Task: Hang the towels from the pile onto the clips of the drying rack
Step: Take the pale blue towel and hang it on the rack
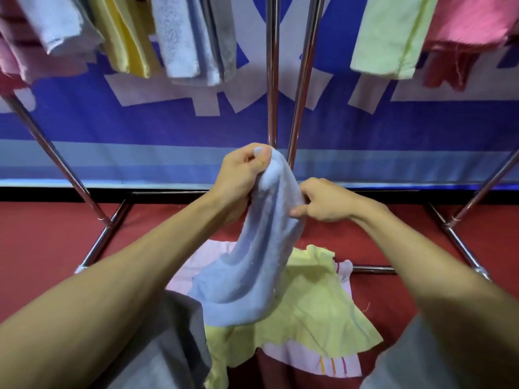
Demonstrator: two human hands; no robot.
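We hold the light blue towel [261, 248] up over the pile [306, 318] on the red floor [42, 248]; our left hand [238, 175] grips its top corner, fingers curled; our right hand [325, 200] pinches its edge lower down; hung towels [182, 37] dangle above from the drying rack [271, 80].

Blue towel [261, 248] between both hands [238, 181]

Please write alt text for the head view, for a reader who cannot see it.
A left hand grips the top of a light blue towel and a right hand pinches its side, holding it up. Below lies a pile of yellow and pink towels on a red surface; above, other towels hang from a drying rack.
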